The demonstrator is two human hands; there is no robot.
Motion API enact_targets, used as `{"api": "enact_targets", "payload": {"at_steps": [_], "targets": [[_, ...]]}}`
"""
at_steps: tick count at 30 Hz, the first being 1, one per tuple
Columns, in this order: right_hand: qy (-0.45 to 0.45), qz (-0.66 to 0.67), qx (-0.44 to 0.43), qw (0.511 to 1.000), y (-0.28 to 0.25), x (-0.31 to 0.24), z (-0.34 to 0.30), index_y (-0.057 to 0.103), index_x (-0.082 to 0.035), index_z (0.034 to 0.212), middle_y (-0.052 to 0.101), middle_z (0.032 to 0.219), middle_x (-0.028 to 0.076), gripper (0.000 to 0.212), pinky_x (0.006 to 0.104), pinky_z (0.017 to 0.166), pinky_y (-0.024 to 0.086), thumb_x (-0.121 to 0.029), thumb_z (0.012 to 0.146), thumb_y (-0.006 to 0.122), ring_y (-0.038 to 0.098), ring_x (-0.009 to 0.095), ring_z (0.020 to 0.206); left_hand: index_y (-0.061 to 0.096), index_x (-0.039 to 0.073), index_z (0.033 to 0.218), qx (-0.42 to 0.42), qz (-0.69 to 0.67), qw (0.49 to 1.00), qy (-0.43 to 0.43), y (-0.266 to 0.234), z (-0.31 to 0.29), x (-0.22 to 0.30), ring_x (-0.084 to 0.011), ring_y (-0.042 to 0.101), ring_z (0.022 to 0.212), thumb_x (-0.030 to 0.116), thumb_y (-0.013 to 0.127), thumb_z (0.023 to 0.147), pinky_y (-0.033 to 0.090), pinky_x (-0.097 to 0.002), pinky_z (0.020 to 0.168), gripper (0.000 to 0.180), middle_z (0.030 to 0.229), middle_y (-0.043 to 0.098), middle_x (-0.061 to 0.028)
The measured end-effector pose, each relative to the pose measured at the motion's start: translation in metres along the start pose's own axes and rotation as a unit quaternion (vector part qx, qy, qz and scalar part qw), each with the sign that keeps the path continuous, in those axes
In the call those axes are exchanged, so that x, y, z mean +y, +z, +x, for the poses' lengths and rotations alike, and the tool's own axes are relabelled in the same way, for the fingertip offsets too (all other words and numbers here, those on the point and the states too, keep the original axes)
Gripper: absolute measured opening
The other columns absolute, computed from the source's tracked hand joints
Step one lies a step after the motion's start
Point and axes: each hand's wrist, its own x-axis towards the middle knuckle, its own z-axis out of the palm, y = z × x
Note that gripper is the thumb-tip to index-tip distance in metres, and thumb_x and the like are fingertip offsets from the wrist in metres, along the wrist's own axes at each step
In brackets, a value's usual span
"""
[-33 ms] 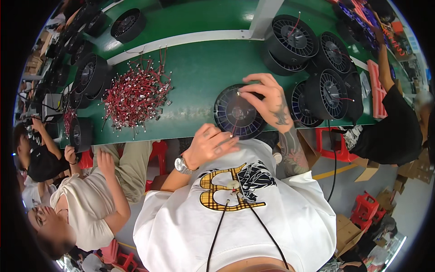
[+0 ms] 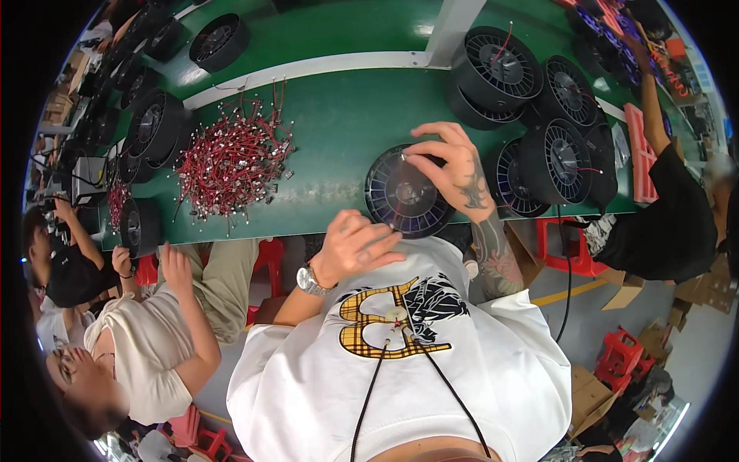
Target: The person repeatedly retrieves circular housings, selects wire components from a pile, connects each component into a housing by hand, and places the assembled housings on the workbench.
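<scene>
A round black fan housing [image 2: 379,202] with a ring of slots lies at the table's front edge, right before me. Over its far rim my right hand [image 2: 454,173] pinches a small pale wire connector [image 2: 403,157] between thumb and forefinger. My left hand [image 2: 356,250], with a watch at the wrist, is closed at the housing's near rim. Its fingertips pinch the end of what looks like a thin red wire, mostly lost against the dark housing. To the left lies a big heap of short red-and-black wires [image 2: 231,158] with pale connectors.
Several black fan housings [image 2: 558,158] stand stacked on the right of the green table [image 2: 327,138]; more stand at the left. A metal post [image 2: 454,31] rises at the back. Co-workers sit at both sides, the left one's hand [image 2: 177,269] near a housing [image 2: 140,229].
My hands keep nearly the same pose over the housing. The left co-worker's hand has shifted slightly up toward the table edge.
</scene>
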Motion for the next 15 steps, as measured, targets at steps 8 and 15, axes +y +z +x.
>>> {"api": "enact_targets", "payload": {"at_steps": [8, 15], "targets": [[-0.027, -0.13, -0.019, 0.991, 0.013, 0.008, 0.005, 0.08, -0.01, 0.096, 0.069, 0.118, 0.005, 0.014, 0.0447, 0.102, 0.045, -0.015, 0.083, 0.078, 0.059, 0.03, 0.119, 0.079, 0.014, 0.112, -0.027, -0.008, 0.991, -0.133, -0.016, 0.03, -0.038, -0.0332, 0.059, 0.102, 0.038, 0.075, 0.08, 0.049, -0.0456, 0.09, 0.04, 0.119, 0.068, -0.0088], [-0.061, -0.199, 0.022, 0.978, 0.028, 0.008, -0.001, 0.08, -0.011, 0.095, 0.07, 0.114, 0.003, 0.013, 0.0447, 0.1, 0.044, -0.014, 0.083, 0.078, 0.06, 0.028, 0.116, 0.077, 0.015, 0.123, -0.196, 0.038, 0.972, -0.124, -0.002, 0.044, -0.041, -0.034, 0.052, 0.121, 0.036, 0.072, 0.086, 0.046, -0.0447, 0.1, 0.042, 0.14, 0.058, -0.0102]]}}
